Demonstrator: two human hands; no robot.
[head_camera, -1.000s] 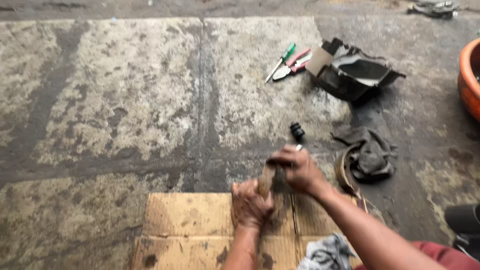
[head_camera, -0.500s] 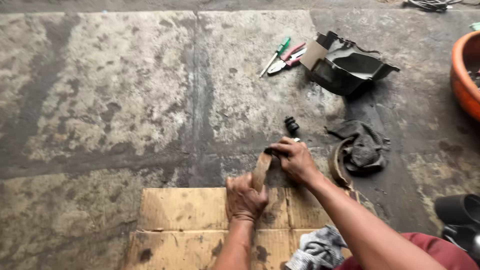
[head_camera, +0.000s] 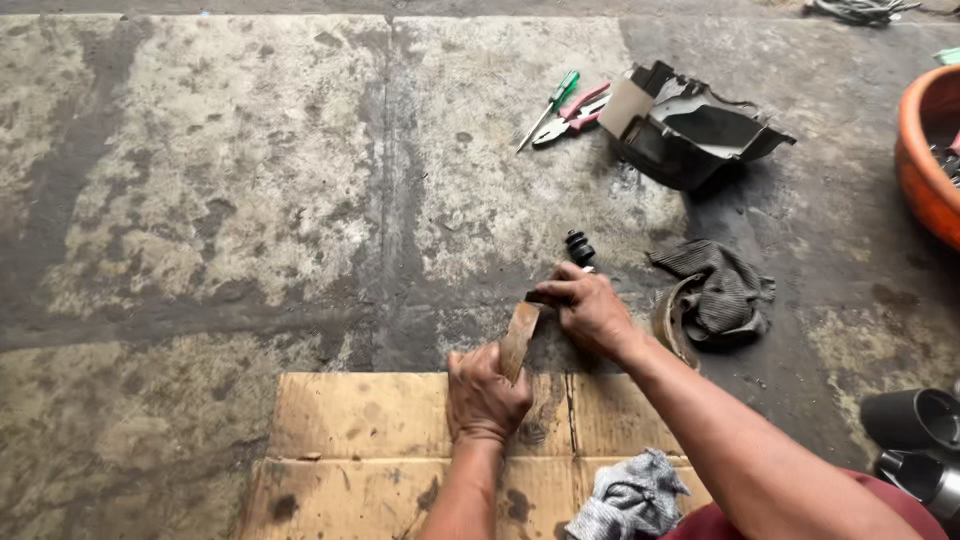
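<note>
A person's two bare hands work over a stained concrete floor (head_camera: 250, 200), seen from above. The left hand (head_camera: 485, 395) is closed in a fist around the lower end of a narrow, rusty brown strip (head_camera: 519, 338), which rises tilted above a flattened sheet of cardboard (head_camera: 370, 440). The right hand (head_camera: 592, 312) has its fingers (head_camera: 556, 290) curled shut, pinching the strip's upper end. Just beyond the right hand lies a small black ribbed part (head_camera: 579, 247). A dark rag (head_camera: 722, 288) lies near on the right. Farther off are a green-handled screwdriver (head_camera: 552, 100), red-handled pliers (head_camera: 572, 112), a black plastic housing (head_camera: 695, 125) and an orange basin (head_camera: 925, 150).
</note>
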